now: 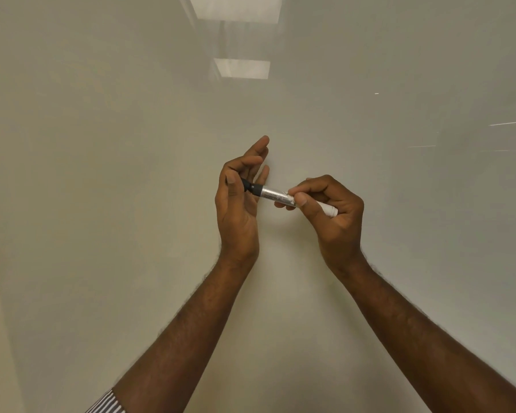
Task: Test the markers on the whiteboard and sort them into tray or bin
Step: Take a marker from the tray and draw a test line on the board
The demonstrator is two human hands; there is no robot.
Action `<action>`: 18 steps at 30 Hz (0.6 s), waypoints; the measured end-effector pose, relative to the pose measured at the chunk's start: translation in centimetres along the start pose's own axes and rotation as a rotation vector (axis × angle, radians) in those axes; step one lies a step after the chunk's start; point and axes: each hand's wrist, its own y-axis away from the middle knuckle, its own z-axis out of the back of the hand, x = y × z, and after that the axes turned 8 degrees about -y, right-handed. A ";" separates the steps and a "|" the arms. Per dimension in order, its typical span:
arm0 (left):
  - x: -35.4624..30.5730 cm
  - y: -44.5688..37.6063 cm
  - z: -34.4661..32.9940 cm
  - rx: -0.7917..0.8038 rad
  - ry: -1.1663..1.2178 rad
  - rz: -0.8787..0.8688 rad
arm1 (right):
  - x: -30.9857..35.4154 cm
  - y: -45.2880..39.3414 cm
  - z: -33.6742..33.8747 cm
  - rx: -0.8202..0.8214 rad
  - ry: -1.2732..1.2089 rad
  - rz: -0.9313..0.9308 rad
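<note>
Marker: silver barrel with worn print, black end pointing left, white end pointing right; lies nearly level, held in front of the whiteboard's middle.
Right hand: fingers curled round the marker's white half, thumb and forefinger pinching the barrel.
Left hand: thumb on the black end, fingers loosely extended behind it; whether they close on the end, I cannot tell.
Whiteboard: glossy pale surface filling the view; two ceiling lights reflected near its top edge, faint thin streaks toward the right edge.
Sleeve: striped cuff at the bottom edge, on the left arm.
</note>
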 end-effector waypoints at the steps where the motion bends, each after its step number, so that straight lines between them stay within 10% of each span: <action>1: -0.1 0.0 -0.2 -0.010 0.011 0.004 | 0.1 -0.2 -0.1 -0.001 0.008 0.004; 18: -1.8 0.5 -2.2 0.009 0.257 0.163 | 1.0 -1.8 0.6 0.043 0.116 0.068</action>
